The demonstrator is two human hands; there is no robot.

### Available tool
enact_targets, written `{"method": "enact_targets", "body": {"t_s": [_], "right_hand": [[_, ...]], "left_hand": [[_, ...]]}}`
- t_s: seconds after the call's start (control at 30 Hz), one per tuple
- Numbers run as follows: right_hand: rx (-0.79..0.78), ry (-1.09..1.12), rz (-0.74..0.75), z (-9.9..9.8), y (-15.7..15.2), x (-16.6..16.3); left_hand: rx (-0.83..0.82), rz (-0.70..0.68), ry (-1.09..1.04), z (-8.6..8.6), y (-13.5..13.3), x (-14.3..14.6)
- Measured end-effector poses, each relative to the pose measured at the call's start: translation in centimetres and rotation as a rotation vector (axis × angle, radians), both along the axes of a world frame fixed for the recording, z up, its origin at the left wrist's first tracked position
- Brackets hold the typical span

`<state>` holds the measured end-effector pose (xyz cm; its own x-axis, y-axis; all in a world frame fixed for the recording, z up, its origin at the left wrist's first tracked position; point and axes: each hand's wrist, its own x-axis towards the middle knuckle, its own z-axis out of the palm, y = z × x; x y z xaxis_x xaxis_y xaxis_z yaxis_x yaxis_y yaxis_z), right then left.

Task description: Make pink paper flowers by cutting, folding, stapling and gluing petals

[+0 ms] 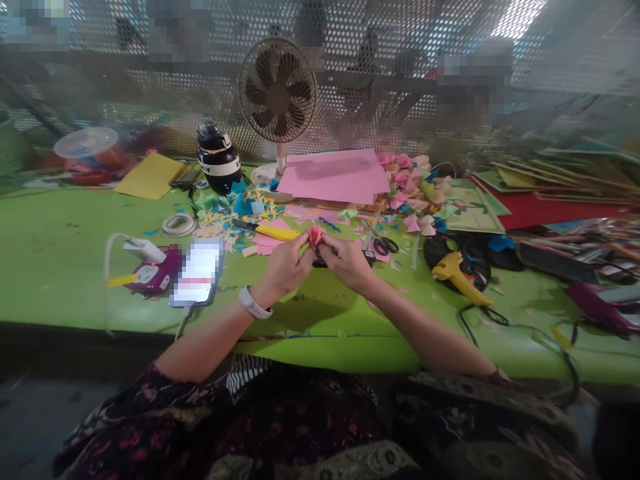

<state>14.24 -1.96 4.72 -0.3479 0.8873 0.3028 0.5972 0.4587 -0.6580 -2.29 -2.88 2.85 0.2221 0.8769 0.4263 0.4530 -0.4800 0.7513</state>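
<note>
A small pink paper flower (315,235) is pinched between the fingertips of my left hand (287,265) and my right hand (345,259), above the green table. Both hands are closed around its base, which the fingers partly hide. Just behind my left hand lies a yellow utility knife (276,231) on pink paper. Black-handled scissors (385,245) rest to the right of my right hand. Beneath my fingers is a small dark thing that I cannot make out.
Left of my arms are a lit phone (197,272), a purple power strip (156,270) and a tape roll (179,225). Behind stand a bottle (218,160), a fan (278,93), pink sheets (334,175) and heaped paper flowers (407,180). A yellow glue gun (463,279) with its cord lies right.
</note>
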Motion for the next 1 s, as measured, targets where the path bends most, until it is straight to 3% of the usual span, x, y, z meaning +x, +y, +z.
{"method": "enact_targets", "body": {"t_s": [0.3, 0.63, 1.0], "right_hand": [[-0.013, 0.200, -0.052, -0.4, 0.9, 0.5], [-0.172, 0.421, 0.023, -1.1, 1.8, 0.7], [-0.222, 0.480, 0.048, -1.3, 2.7, 1.0]], "left_hand": [[-0.082, -0.014, -0.243, 0.1, 0.7, -0.1], [-0.128, -0.009, -0.336, -0.7, 1.9, -0.7], [-0.168, -0.031, -0.477, -0.6, 2.2, -0.7]]}}
